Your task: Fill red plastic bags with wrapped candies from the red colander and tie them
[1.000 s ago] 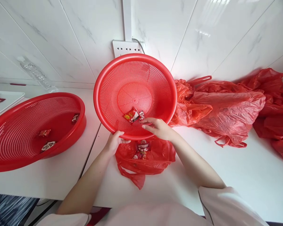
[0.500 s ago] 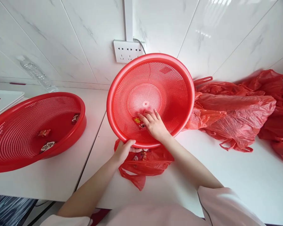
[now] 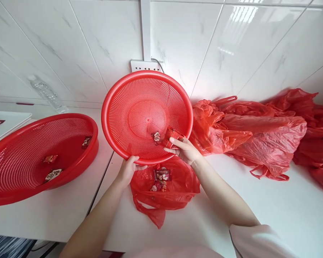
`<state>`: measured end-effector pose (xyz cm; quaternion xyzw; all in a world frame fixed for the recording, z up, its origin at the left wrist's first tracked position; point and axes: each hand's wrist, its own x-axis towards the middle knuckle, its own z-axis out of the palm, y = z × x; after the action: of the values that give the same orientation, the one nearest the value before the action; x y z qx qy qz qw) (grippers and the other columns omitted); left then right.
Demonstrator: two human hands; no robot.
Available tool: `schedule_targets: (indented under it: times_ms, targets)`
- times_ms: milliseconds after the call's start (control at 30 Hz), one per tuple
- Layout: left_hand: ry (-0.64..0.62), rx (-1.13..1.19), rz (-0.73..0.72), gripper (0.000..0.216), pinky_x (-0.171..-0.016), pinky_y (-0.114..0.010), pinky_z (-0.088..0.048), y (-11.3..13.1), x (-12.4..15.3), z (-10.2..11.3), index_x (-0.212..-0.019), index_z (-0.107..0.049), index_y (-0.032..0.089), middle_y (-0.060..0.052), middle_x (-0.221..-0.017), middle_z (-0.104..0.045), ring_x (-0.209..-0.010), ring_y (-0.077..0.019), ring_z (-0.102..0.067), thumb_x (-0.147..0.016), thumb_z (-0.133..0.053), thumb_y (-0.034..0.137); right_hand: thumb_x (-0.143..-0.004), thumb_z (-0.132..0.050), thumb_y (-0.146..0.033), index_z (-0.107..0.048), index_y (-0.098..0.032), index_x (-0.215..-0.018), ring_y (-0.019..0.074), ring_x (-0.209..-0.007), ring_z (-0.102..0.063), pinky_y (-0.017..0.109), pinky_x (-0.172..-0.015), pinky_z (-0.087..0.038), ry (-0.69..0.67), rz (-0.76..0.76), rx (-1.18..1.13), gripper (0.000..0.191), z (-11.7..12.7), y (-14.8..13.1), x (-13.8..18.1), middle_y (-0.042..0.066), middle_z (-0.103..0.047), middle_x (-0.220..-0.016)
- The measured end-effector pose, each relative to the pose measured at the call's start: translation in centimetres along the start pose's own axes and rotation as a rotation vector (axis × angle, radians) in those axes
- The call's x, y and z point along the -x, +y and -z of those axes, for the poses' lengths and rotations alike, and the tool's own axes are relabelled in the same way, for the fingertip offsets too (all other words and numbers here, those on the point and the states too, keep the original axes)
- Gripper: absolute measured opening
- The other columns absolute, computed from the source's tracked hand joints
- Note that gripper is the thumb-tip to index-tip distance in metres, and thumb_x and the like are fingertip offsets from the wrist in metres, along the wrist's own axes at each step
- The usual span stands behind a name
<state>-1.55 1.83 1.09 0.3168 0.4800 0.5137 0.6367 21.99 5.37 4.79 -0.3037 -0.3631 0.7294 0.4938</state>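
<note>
My left hand (image 3: 128, 171) grips the near rim of a red plastic mesh basket (image 3: 148, 104), which is tilted so its inside faces me. At the basket's right near side, my right hand (image 3: 185, 148) is closed on small red candy packets (image 3: 170, 137), one with a white label at its left end. How many packets are in the fingers I cannot tell. Below the basket's rim, an opened red plastic bag (image 3: 174, 195) lies on the table with several dark red wrapped packets (image 3: 162, 175) in it.
Another red mesh basket (image 3: 67, 179) with a few small packets stands at the left. Behind it are a clear plastic bottle (image 3: 47, 94) and a white tray (image 3: 14, 122). Filled red plastic bags (image 3: 269, 132) are heaped at the right. A power socket (image 3: 145, 66) sits on the tiled wall.
My right hand has come up from the basket's inside to its right side with packets in it. The basket has shifted left with my left hand, uncovering more of the bag.
</note>
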Motion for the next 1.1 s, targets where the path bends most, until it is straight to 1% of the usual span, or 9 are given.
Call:
schedule_targets:
  times_ms: [200,433,533,633,700,800,867,967,1100]
  targets:
    - [-0.051,0.009,0.024,0.025,-0.065,-0.033,-0.06,0.6,0.4,-0.5,-0.097,-0.06,0.014,-0.009,-0.107,-0.067,-0.099,-0.0259,-0.064,-0.074,-0.061,0.025,-0.071,-0.079,-0.038,-0.07,-0.018,-0.103,0.0211,-0.095,-0.07,0.038,-0.096,-0.052,0.012,0.017,0.069,0.039,0.0,0.6,-0.4,0.007,-0.074,-0.104]
    - [-0.035,-0.022,0.034,0.028,-0.06,-0.031,-0.06,0.8,0.4,-0.6,-0.097,-0.06,0.013,-0.01,-0.102,-0.068,-0.094,-0.0261,-0.066,-0.072,-0.063,0.025,-0.073,-0.077,-0.036,-0.071,-0.018,-0.104,0.0202,-0.084,-0.071,0.041,-0.09,-0.055,-0.033,0.029,0.084,0.037,-0.2,0.8,0.1,0.005,-0.075,-0.093]
    - [-0.037,-0.027,0.024,0.025,-0.062,-0.033,-0.06,0.5,0.1,-0.3,-0.093,-0.06,0.012,-0.011,-0.101,-0.067,-0.094,-0.0263,-0.066,-0.072,-0.063,0.025,-0.069,-0.08,-0.03,-0.072,-0.018,-0.103,0.02,-0.082,-0.071,0.04,-0.087,-0.056,0.027,0.074,0.124,0.037,-0.2,0.8,0.3,0.004,-0.075,-0.09]
    - [-0.058,-0.032,0.008,0.027,-0.065,-0.034,-0.061,0.3,0.0,0.0,-0.097,-0.061,0.013,-0.011,-0.105,-0.067,-0.096,-0.0263,-0.066,-0.073,-0.063,0.026,-0.069,-0.08,-0.03,-0.074,-0.017,-0.095,0.0182,-0.083,-0.07,0.037,-0.087,-0.055,0.056,0.147,0.263,0.029,0.0,0.1,0.6,0.003,-0.074,-0.09]
    - [-0.063,-0.029,-0.003,0.03,-0.065,-0.034,-0.061,0.2,0.0,0.1,-0.1,-0.062,0.013,-0.011,-0.107,-0.067,-0.097,-0.0263,-0.066,-0.073,-0.062,0.026,-0.075,-0.075,-0.034,-0.073,-0.017,-0.099,0.0179,-0.086,-0.069,0.035,-0.087,-0.055,-0.051,0.147,0.414,0.029,0.0,-0.7,1.1,0.004,-0.074,-0.095]
    - [-0.064,-0.025,0.009,0.028,-0.066,-0.034,-0.061,0.2,0.1,0.1,-0.098,-0.063,0.012,-0.012,-0.105,-0.068,-0.096,-0.0267,-0.066,-0.073,-0.062,0.027,-0.078,-0.073,-0.036,-0.062,-0.017,-0.122,0.019,-0.091,-0.068,0.036,-0.085,-0.055,-0.264,0.061,0.681,0.05,-0.3,-1.8,2.2,0.006,-0.072,-0.102]
    - [-0.054,-0.026,0.024,0.027,-0.065,-0.034,-0.061,0.2,0.1,0.1,-0.096,-0.063,0.011,-0.012,-0.102,-0.068,-0.094,-0.0264,-0.067,-0.073,-0.062,0.026,-0.077,-0.073,-0.038,-0.055,-0.02,-0.131,0.0206,-0.099,-0.066,0.036,-0.086,-0.055,-0.33,0.075,0.843,0.06,-0.6,-2.2,2.7,0.007,-0.069,-0.111]
    - [-0.046,-0.033,0.027,0.03,-0.062,-0.033,-0.06,0.2,0.1,-0.1,-0.1,-0.063,0.012,-0.012,-0.104,-0.069,-0.09,-0.025,-0.068,-0.073,-0.062,0.026,-0.083,-0.066,-0.039,-0.059,-0.022,-0.125,0.0212,-0.112,-0.061,0.037,-0.095,-0.051,-0.262,0.225,1.007,0.046,-0.8,-2.1,2.8,0.007,-0.064,-0.123]
    - [-0.058,-0.033,0.032,0.029,-0.061,-0.032,-0.058,0.1,0.3,-0.4,-0.099,-0.064,0.013,-0.011,-0.104,-0.07,-0.09,-0.0253,-0.068,-0.072,-0.06,0.026,-0.092,-0.054,-0.035,-0.065,-0.023,-0.112,0.0193,-0.104,-0.065,0.037,-0.095,-0.05,-0.069,0.381,1.15,0.026,-0.3,-1.8,2.2,0.005,-0.069,-0.113]
